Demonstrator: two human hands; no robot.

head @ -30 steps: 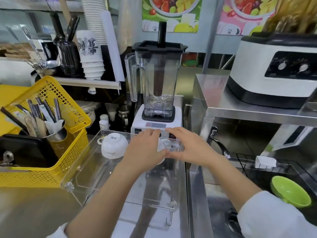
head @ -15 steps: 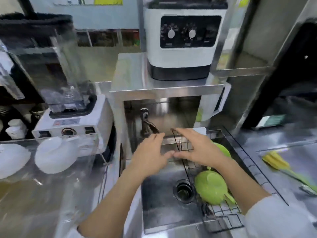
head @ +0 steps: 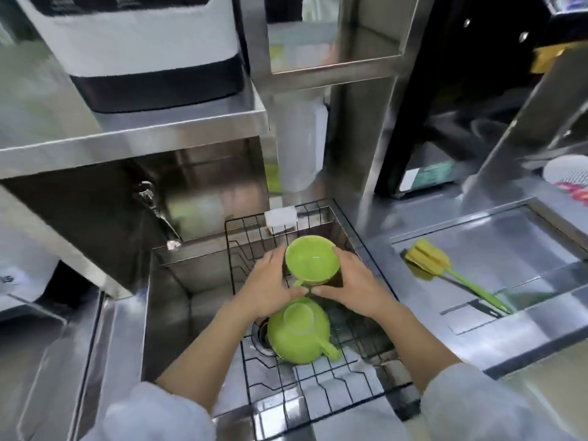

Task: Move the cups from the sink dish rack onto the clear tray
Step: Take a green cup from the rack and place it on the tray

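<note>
A green cup (head: 311, 261), mouth up, sits between both of my hands over the black wire dish rack (head: 318, 389) in the steel sink. My left hand (head: 270, 286) cups its left side and my right hand (head: 351, 286) its right side. A second green cup (head: 297, 337) with a handle lies upside down in the rack just below my hands. The clear tray is out of view.
A faucet (head: 159, 214) sticks out of the sink's back wall on the left. A yellow sponge brush with a green handle (head: 445, 268) lies on the steel counter at the right. A white and black appliance (head: 143, 49) stands on the shelf above the sink.
My view swung from the clear tray on the left to the sink. Both hands left the tray, reached into the rack and closed around the upright green cup.
</note>
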